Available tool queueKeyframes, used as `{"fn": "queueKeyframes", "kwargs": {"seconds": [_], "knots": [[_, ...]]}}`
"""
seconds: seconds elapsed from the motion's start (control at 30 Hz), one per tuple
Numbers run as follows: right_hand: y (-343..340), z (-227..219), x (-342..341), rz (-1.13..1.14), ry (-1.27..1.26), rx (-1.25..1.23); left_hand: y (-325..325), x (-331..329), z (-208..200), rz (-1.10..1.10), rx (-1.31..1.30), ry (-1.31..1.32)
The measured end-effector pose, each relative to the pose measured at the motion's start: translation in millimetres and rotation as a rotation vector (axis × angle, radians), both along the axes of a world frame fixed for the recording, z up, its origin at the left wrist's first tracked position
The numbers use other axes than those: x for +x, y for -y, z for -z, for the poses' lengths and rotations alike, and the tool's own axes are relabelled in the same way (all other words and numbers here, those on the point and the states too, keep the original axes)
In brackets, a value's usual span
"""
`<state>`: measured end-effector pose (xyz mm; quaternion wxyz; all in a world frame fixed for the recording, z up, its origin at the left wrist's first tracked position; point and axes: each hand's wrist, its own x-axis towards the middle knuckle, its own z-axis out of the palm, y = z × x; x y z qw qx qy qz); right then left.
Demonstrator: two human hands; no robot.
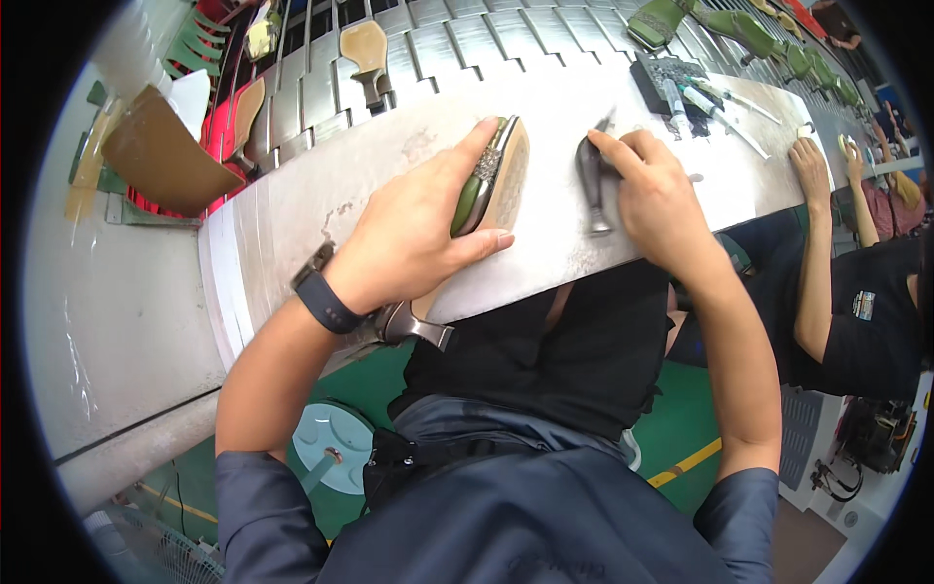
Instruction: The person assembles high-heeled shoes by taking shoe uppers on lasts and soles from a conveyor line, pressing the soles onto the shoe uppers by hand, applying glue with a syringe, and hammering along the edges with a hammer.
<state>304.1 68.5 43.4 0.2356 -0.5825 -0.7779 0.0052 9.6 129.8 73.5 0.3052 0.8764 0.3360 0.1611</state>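
My left hand (418, 219) is closed around a high-heeled shoe (507, 190), its tan footbed facing right and its green side with a glittery band partly under my fingers. The shoe's dark metallic heel (413, 326) shows below my left wrist. On the pale worktop, my right hand (662, 200) has its index finger against the upper part of a dark-handled tool (592, 180) with a narrow pointed metal tip. Its other fingers are bent and the thumb is hidden. The handle's flared end points toward me.
The worktop (545, 263) bends across in front of me. A dark block (657, 83) with syringe-like tubes (715, 112) sits at its far right. Beyond runs a slatted metal conveyor (467, 44) carrying shoes (365, 54). A co-worker's arm (815, 234) rests at the right.
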Motion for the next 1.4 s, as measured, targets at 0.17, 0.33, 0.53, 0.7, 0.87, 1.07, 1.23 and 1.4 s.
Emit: {"fn": "queueKeyframes", "kwargs": {"seconds": [0.17, 0.33, 0.53, 0.7, 0.87, 1.07, 1.23, 1.4], "knots": [[14.7, 11.5, -12.7, 0.233, -0.012, 0.056, 0.5, 3.0, 5.1, -0.002, 0.149, 0.045], [36.5, -0.1, -31.4, 0.247, -0.425, 0.046, -4.1, -3.1, -1.6, 0.063, 0.074, 0.0], [69.3, -13.4, -67.2, 0.034, -0.922, -0.213, -1.9, -1.2, -8.0, 0.118, 0.008, -0.078], [74.6, -2.2, -100.7, 0.23, -1.682, -0.272, -4.0, -0.2, -5.9, 0.161, 0.054, -0.082], [68.9, 2.6, -118.3, 0.266, -1.767, -0.411, -4.1, 3.5, -8.8, 0.149, 0.024, -0.09], [61.7, -4.3, -109.4, 0.25, -1.362, -0.413, -7.3, 1.8, -8.0, 0.161, 0.02, -0.111], [20.0, -36.1, -69.3, -0.165, -0.618, -0.144, -7.3, 1.9, -11.9, 0.166, 0.042, -0.131], [23.2, -12.2, -77.3, -0.225, -0.786, -0.098, -6.5, -5.6, -10.5, 0.121, 0.029, -0.125]]}}
